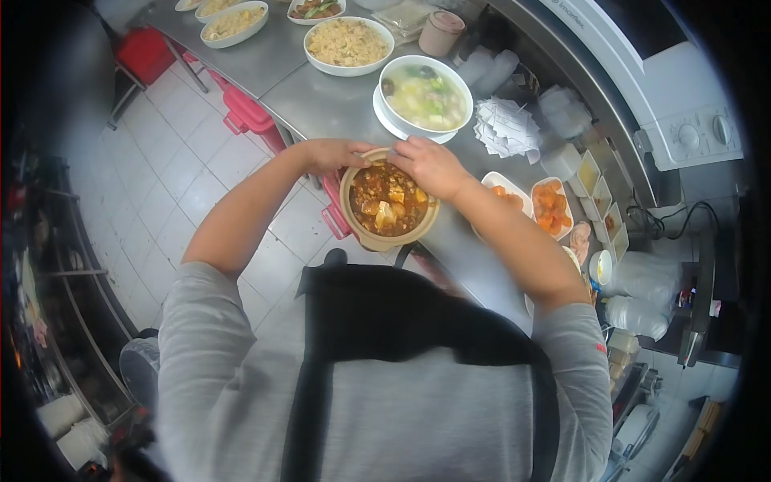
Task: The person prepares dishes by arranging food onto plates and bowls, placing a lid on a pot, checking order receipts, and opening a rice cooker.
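A beige clay pot (348,210) holds tofu cubes and minced bits in a brown-red sauce. It is in front of me, by the edge of the steel counter. My left hand (336,156) grips its far-left rim, fingers closed against the edge. At the far-right rim, my right hand (428,166) has its fingers curled and pressed together; a small greyish bit shows at the fingertips, too small to name. Just beyond the pot stands a large white bowl (426,94) of pale soup with greens, on a white plate (388,120).
Fried rice fills a white bowl (348,46) farther back on the steel counter (309,108). Paper slips (507,128) lie right of the soup. Orange food sits in white dishes (551,207) by my right forearm. A microwave (695,120) stands at right; red bins (249,112) are below the counter.
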A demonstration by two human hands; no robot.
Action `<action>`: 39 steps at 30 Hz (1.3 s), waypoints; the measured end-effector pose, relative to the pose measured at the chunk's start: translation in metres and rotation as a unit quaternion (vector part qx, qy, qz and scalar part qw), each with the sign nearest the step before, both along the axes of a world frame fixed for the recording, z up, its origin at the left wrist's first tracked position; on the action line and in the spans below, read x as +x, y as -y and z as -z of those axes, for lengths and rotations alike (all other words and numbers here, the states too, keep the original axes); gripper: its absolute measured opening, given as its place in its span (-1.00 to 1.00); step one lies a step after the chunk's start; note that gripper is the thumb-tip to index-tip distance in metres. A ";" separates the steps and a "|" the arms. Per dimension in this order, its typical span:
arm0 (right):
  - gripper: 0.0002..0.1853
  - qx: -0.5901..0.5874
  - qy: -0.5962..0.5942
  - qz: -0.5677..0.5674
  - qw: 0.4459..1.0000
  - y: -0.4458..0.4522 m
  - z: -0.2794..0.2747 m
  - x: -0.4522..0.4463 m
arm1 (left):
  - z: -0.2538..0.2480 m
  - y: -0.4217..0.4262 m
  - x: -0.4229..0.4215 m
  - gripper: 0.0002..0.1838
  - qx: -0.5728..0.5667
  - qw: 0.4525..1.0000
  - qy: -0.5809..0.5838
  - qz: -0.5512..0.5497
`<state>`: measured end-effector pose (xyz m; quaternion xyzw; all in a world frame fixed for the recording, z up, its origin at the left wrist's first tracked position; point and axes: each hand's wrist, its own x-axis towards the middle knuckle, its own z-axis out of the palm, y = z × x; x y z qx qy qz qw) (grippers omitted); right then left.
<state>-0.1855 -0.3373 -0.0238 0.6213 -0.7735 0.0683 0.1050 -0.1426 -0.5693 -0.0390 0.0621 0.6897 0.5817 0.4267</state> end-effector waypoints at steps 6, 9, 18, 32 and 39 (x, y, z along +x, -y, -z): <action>-0.85 0.080 0.041 0.091 0.992 -0.020 -0.005 0.009 | 0.009 -0.005 0.016 -0.43 0.023 0.997 0.010 -0.073; -0.86 0.114 0.043 0.131 0.984 -0.034 -0.008 0.020 | 0.007 -0.011 0.029 -0.44 -0.005 0.993 -0.005 -0.115; -0.85 0.187 0.270 0.277 0.903 -0.050 -0.011 0.038 | 0.016 -0.029 0.047 -0.48 0.000 0.977 0.000 -0.213; -0.77 -0.544 0.677 0.180 0.463 -0.081 -0.018 0.032 | 0.027 0.023 0.090 -0.50 0.047 0.869 -0.029 -0.492; -0.76 -0.288 0.181 0.389 0.856 -0.047 0.018 0.062 | 0.038 0.058 0.058 -0.49 0.093 0.821 -0.031 -0.563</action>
